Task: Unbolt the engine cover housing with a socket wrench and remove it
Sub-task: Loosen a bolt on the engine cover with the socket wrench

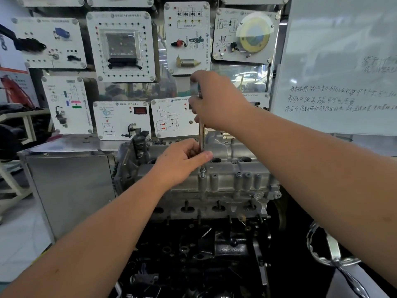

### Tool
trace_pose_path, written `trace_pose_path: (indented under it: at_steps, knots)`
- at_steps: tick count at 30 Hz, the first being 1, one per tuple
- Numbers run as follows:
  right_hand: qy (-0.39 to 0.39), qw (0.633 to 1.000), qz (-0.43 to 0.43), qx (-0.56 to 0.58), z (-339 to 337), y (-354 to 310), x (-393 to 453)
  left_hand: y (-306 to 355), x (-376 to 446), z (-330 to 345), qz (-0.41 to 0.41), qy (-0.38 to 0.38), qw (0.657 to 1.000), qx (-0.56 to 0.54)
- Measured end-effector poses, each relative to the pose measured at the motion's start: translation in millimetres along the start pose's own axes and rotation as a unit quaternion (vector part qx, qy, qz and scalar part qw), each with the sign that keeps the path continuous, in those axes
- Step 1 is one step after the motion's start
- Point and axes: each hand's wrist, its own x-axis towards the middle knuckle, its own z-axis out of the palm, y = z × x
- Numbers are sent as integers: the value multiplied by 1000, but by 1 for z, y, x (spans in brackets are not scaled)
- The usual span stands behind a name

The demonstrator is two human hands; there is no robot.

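Note:
The grey aluminium engine cover housing (225,181) sits on top of the engine at mid-frame. A long chrome socket wrench (202,134) stands upright over a bolt (202,171) that sticks up from the cover's near edge. My right hand (217,100) grips the wrench's upper end. My left hand (182,160) pinches the lower shaft just above the bolt. The socket tip is hidden behind my left fingers.
The dark engine block (204,254) fills the space below the cover. A steel cabinet (68,190) stands to the left. Behind it hangs a wall of white training panels (120,46), with a whiteboard (343,72) at right. A chrome wheel-like part (330,250) lies at lower right.

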Motion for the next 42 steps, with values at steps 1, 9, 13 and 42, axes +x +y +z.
trace_pose_path:
  at_steps: [1,9,13,42]
  knots:
    - [-9,1000,3,10,-1,1,1,0,-1,-2,4,-20,1000,-1]
    - [-21,994,21,105,0,2,-3,-2,3,2,9,32,999,-25]
    - [40,999,-26,-11,7,5,-3,-2,0,0,8,14,999,-36]
    - [-93,969,104,205,8,5,-9,-7,6,-3,29,-31,999,-20]
